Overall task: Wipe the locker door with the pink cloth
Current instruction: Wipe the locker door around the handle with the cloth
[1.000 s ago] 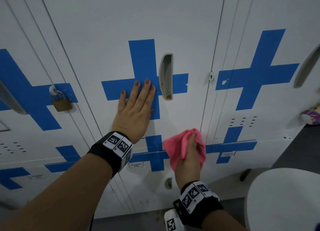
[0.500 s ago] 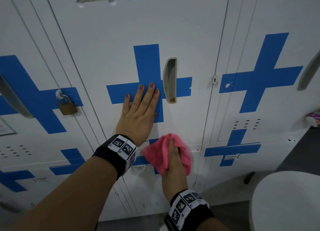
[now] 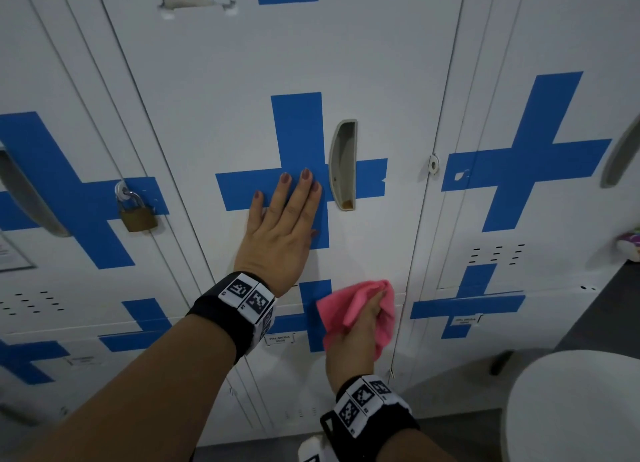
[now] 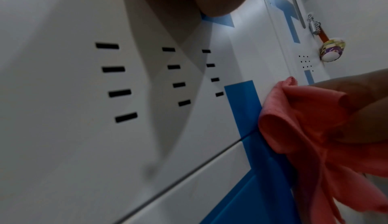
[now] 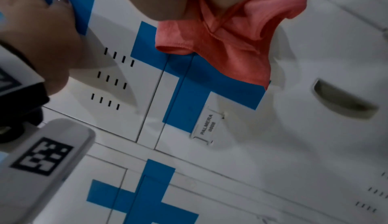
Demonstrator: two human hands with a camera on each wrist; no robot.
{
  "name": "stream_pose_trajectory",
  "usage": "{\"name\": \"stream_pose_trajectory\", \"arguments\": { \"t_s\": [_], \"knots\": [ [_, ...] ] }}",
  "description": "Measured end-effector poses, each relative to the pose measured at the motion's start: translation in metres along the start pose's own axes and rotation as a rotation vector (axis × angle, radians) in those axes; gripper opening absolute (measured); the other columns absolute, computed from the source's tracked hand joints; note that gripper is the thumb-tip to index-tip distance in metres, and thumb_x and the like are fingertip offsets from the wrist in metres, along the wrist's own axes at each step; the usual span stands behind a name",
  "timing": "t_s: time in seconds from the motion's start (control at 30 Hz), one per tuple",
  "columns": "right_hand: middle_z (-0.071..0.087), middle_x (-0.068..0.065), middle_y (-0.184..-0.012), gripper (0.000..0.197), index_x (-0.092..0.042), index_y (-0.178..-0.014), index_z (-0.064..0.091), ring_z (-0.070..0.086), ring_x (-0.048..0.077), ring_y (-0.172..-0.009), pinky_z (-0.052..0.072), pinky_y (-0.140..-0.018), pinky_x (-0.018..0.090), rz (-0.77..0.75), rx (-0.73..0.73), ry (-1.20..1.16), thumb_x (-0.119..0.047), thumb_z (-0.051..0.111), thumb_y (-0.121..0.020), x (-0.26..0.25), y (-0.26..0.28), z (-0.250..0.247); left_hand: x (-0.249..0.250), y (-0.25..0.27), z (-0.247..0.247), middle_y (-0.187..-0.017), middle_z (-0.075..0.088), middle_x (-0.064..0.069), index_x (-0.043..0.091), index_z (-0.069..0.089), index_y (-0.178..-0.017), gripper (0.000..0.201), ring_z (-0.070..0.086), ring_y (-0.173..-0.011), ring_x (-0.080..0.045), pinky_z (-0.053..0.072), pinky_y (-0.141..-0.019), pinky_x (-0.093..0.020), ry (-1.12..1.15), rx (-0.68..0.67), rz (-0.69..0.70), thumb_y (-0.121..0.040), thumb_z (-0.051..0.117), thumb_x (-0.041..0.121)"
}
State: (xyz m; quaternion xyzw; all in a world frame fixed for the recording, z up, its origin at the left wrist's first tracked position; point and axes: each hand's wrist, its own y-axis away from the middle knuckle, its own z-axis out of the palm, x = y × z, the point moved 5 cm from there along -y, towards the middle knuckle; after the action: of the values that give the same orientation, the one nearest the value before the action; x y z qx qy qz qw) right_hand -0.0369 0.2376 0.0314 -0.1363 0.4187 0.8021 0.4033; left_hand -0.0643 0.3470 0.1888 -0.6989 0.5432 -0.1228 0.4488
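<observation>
Head view: the left hand [image 3: 282, 233] lies flat, fingers straight, on the blue cross [image 3: 298, 143] of the middle door [image 3: 363, 63], just left of the handle [image 3: 343, 165]. The right hand [image 3: 356, 337] is curled round the bunched cloth [image 3: 360, 309] and holds it at the door's bottom edge, right of the lower cross. A padlock [image 3: 138, 216] hangs on the neighbouring door.

Left wrist view: the cloth [image 4: 298, 128] touches the panel beside the blue tape, near the vent slots [image 4: 117, 81]. Only the heel of the left hand shows here.

Right wrist view: the cloth [image 5: 231, 41] hangs in loose folds from the gripping fingers, over the seam above the name tag [image 5: 208, 124].

To wipe well, I judge the cloth should be spread flatter under the palm, so more than one fold meets the metal, and passes should overlap and run across the seam and slots, with the left hand bracing the door.

Against the earlier frames, the cloth has swung from right to left and now back right along the same bottom edge; the left hand has stayed put.
</observation>
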Motion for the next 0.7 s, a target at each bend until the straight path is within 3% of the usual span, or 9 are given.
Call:
{"name": "stream_pose_trajectory", "arguments": {
  "t_s": [0.2, 0.33, 0.4, 0.47, 0.53, 0.6, 0.63, 0.7],
  "knots": [
    [0.041, -0.002, -0.143, 0.073, -0.035, -0.145, 0.028, 0.043, 0.023, -0.125, 0.033, -0.103, 0.042, -0.013, -0.130, -0.033, -0.066, 0.050, -0.082, 0.019, 0.001, 0.016, 0.000, 0.000, 0.000, -0.154, 0.008, -0.005, 0.010, 0.008, -0.148, 0.062, -0.021, -0.143, -0.018, -0.013, -0.114, -0.042, -0.001, 0.006, 0.003, -0.094, 0.032, 0.030],
    [0.049, 0.001, -0.139, 0.082, -0.033, -0.141, 0.038, 0.053, 0.020, -0.114, 0.040, -0.102, 0.040, 0.006, -0.209, 0.018, -0.069, 0.061, -0.071, 0.042, 0.000, 0.017, 0.000, 0.000, 0.001, -0.155, 0.007, -0.006, 0.015, -0.001, -0.150, 0.067, -0.021, -0.143, -0.019, -0.014, -0.114, -0.042, -0.010, 0.003, 0.019, -0.094, 0.032, 0.031],
    [0.048, 0.003, -0.140, 0.088, -0.031, -0.143, 0.034, 0.055, 0.018, -0.105, 0.046, -0.090, 0.033, 0.022, -0.228, 0.095, -0.069, 0.060, -0.068, 0.047, 0.001, 0.020, 0.000, 0.000, 0.001, -0.155, 0.008, -0.005, 0.014, 0.002, -0.150, 0.066, -0.021, -0.143, -0.019, -0.014, -0.114, -0.042, -0.009, 0.006, 0.020, -0.094, 0.032, 0.030],
    [0.048, 0.006, -0.140, 0.081, -0.026, -0.144, 0.034, 0.056, 0.016, -0.102, 0.049, -0.080, 0.028, 0.018, -0.319, 0.204, -0.062, 0.054, -0.073, 0.045, 0.008, 0.021, 0.000, 0.000, 0.001, -0.155, 0.006, -0.005, 0.014, 0.002, -0.150, 0.066, -0.021, -0.143, -0.019, -0.013, -0.114, -0.042, -0.007, 0.011, 0.022, -0.094, 0.032, 0.030],
    [0.050, 0.007, -0.137, 0.062, -0.023, -0.141, 0.038, 0.053, 0.019, -0.112, 0.047, -0.091, 0.032, -0.087, -0.431, 0.479, -0.050, 0.050, -0.087, 0.034, 0.020, 0.016, 0.000, 0.001, 0.000, -0.157, -0.003, -0.005, 0.015, -0.008, -0.150, 0.069, -0.020, -0.143, -0.019, -0.013, -0.115, -0.042, -0.005, 0.023, 0.030, -0.094, 0.031, 0.030],
    [0.049, -0.001, -0.135, 0.040, -0.030, -0.136, 0.041, 0.050, 0.012, -0.119, 0.043, -0.102, 0.034, -0.285, -0.510, 0.663, -0.025, 0.050, -0.097, 0.015, 0.034, 0.007, 0.000, 0.002, 0.000, -0.157, -0.016, -0.001, 0.015, -0.011, -0.149, 0.071, -0.019, -0.143, -0.020, -0.013, -0.115, -0.042, 0.006, 0.036, 0.033, -0.094, 0.032, 0.030],
    [0.044, -0.005, -0.139, 0.049, -0.033, -0.139, 0.035, 0.047, 0.006, -0.122, 0.042, -0.104, 0.031, -0.363, -0.510, 0.689, -0.014, 0.049, -0.097, 0.006, 0.040, 0.003, 0.000, 0.002, 0.001, -0.156, -0.021, 0.001, 0.015, -0.011, -0.149, 0.071, -0.018, -0.144, -0.019, -0.012, -0.115, -0.042, 0.011, 0.040, 0.033, -0.094, 0.032, 0.030],
    [0.039, -0.010, -0.140, 0.064, -0.035, -0.147, 0.019, 0.045, -0.012, -0.116, 0.045, -0.097, 0.016, -0.570, -0.482, 0.797, -0.011, 0.048, -0.096, -0.022, 0.054, 0.001, 0.000, 0.002, 0.001, -0.155, -0.023, 0.003, 0.016, -0.011, -0.149, 0.071, -0.018, -0.144, -0.019, -0.011, -0.115, -0.042, 0.021, 0.048, 0.031, -0.094, 0.033, 0.030]
  ]
}}
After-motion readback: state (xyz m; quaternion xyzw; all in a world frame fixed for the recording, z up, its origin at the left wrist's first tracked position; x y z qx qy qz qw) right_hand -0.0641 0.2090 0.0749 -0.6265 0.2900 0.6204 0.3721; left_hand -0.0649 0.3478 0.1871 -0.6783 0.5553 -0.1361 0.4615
